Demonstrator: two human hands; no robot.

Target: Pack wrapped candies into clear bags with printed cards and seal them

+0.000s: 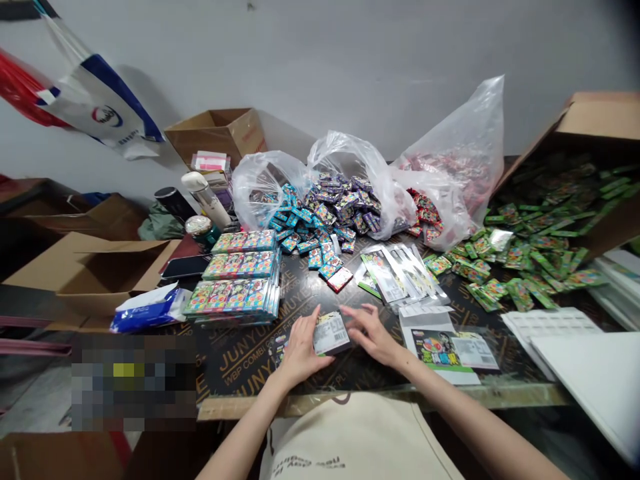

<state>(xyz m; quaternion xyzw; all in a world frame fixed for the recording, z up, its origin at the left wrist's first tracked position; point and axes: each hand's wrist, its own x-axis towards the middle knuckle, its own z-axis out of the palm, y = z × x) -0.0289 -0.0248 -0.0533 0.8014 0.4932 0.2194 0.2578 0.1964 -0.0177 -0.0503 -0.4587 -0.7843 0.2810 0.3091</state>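
Your cream garment [363, 440] faces the worktop [295, 297], with both hands at a printed flat packet [331, 332].
Your left grip [303, 347] lies across the packet's left part, thumb and forefinger spread, probably to steady it; your right grip [369, 332] is loosely parted at the right edge, clasping nothing visible, contact uncertain. The packet lies flat before you, presumably for reach. Stacked packs [240, 270] stand leftward; clear bags [350, 143] gape toward you, perhaps keeping small sachets [327, 250] accessible.

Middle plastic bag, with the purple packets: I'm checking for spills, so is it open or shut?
Open: the plastic bag gapes at the front, with purple packets spread out of its mouth.
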